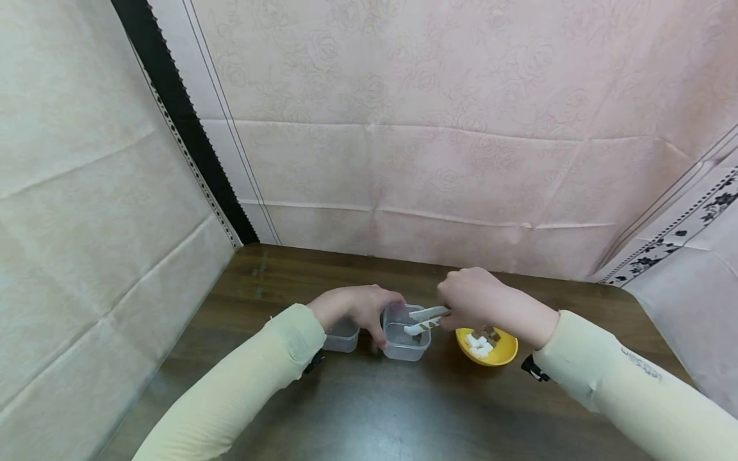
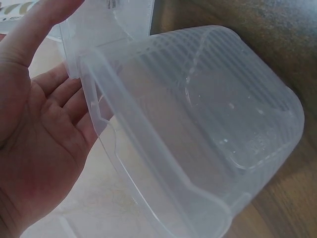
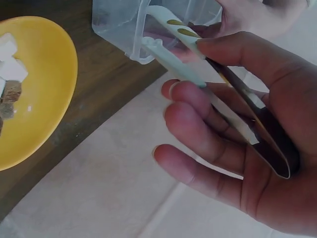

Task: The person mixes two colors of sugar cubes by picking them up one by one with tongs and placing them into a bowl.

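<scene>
My left hand (image 1: 363, 310) holds a clear plastic container (image 1: 405, 353) by its left side, with the thumb toward the near side and fingers toward the far side. In my right hand (image 1: 475, 298) is a pair of small tongs (image 3: 230, 101) with pale, leaf-patterned tips, pinched between thumb and fingers. The tong tips reach over the container's opening and stand apart; I see nothing between them. Below the right wrist sits a yellow bowl (image 1: 490, 362) with several white cubes (image 1: 478, 346) and brown cubes (image 3: 11, 93). A small dark patch shows in the held container, too small to identify.
A second clear container (image 2: 198, 99) stands just left of the held one, partly hidden by my left hand in the head view. The brown wooden table (image 1: 392, 410) ends at a cloth-covered wall (image 1: 438, 166) at the back.
</scene>
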`<state>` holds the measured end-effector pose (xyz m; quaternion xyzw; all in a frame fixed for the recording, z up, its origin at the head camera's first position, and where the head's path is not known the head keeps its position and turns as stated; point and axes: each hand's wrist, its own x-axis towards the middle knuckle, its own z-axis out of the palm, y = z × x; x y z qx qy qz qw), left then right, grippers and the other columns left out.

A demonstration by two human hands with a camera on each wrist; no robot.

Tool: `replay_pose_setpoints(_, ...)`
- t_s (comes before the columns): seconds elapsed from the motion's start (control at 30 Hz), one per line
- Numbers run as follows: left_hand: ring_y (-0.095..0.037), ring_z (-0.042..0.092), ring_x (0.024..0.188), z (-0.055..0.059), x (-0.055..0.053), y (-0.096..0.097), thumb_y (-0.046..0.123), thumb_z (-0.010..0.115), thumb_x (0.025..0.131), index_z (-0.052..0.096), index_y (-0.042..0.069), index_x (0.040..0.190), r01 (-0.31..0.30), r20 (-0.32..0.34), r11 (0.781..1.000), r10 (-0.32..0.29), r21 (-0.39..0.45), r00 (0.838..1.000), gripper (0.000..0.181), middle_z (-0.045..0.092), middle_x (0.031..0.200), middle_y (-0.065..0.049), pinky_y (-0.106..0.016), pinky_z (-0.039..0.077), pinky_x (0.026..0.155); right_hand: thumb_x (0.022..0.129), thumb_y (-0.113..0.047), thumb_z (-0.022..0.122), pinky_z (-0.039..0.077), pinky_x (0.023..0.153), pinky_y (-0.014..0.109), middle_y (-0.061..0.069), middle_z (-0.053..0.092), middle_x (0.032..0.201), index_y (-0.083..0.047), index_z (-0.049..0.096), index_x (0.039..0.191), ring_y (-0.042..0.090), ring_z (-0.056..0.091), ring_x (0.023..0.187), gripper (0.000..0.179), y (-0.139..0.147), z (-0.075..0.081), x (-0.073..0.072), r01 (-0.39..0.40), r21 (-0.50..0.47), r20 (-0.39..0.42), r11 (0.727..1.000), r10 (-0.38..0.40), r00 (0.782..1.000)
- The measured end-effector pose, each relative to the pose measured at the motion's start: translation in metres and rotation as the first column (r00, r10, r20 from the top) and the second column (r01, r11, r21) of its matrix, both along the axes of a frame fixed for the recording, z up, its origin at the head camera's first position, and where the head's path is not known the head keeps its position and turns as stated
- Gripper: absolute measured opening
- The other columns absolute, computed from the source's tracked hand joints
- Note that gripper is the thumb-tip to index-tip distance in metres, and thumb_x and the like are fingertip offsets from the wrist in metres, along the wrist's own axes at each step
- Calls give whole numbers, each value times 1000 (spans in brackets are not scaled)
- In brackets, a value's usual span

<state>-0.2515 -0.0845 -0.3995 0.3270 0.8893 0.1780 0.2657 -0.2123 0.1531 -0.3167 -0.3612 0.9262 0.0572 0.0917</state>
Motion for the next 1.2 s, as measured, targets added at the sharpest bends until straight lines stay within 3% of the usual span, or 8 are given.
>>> replay_pose_setpoints(0.43, -13, 59, 114, 1, 0, 0, 26, 97, 79, 55, 20, 152, 4, -20, 1000, -4, -11, 1000, 85, 65, 136, 1, -36, 53, 99, 85, -25, 83, 36, 47, 26, -5, 50, 58, -15, 66, 69, 13, 40, 53, 26, -35, -5, -1, 2, 186, -97, 982, 17, 995)
replay_pose_setpoints(0.67, -14, 59, 115, 1, 0, 0, 28, 98, 78, 54, 20, 154, -6, -6, 1000, 6, -8, 1000, 88, 64, 138, 1, -38, 53, 102, 84, -33, 86, 52, 52, 28, -2, 64, 67, -13, 76, 81, 14, 50, 54, 22, -45, -13, -1, -13, 262, -175, 965, 61, 983)
replay_pose_setpoints(0.83, -13, 59, 114, 0, 0, -1, 28, 97, 79, 53, 19, 154, -1, -3, 1000, 1, -10, 1000, 88, 64, 137, 0, -38, 54, 101, 83, -33, 86, 56, 56, 30, 0, 68, 71, -13, 79, 90, 15, 55, 58, 22, -55, -13, 0, -3, 306, -172, 952, 59, 983)
replay_pose_setpoints(1.2, -12, 60, 117, 0, -1, 0, 27, 98, 78, 49, 21, 158, 15, -7, 1000, -15, -2, 1000, 95, 63, 144, 0, -36, 53, 103, 81, -39, 89, 57, 56, 32, -1, 68, 72, -16, 80, 91, 15, 53, 57, 27, -67, -19, -6, 14, 364, -166, 931, 50, 985)
